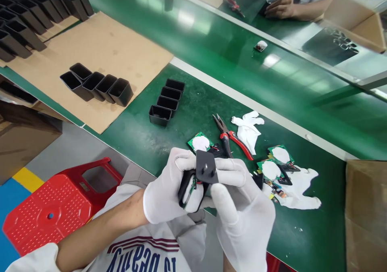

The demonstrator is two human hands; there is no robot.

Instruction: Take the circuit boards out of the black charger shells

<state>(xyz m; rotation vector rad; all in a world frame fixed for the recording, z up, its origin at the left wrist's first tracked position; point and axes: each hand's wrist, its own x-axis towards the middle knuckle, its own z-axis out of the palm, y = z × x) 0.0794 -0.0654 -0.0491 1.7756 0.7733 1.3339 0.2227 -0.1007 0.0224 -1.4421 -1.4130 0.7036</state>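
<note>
My left hand (167,191), in a white glove, is wrapped round a black plastic housing (182,189). A circuit board with white padding (194,197) shows in the housing's open end. My gloved right hand (244,207) grips a black end plate with two prongs (206,167) between thumb and fingers, tilted just above that opening. A bit of red wire shows beneath the plate. Just beyond my hands lies a green circuit board with a white pad (200,142). Long-nose pliers with red and black handles (226,135) rest beside it.
Several black housings (167,98) stand in a row; more (96,86) are on cardboard (115,50). White gloves (248,131) and more boards (271,170) lie to the right. A carton (365,215) borders the right side. A red stool (60,207) is at left. Across the bench, another person's hands (281,4) work.
</note>
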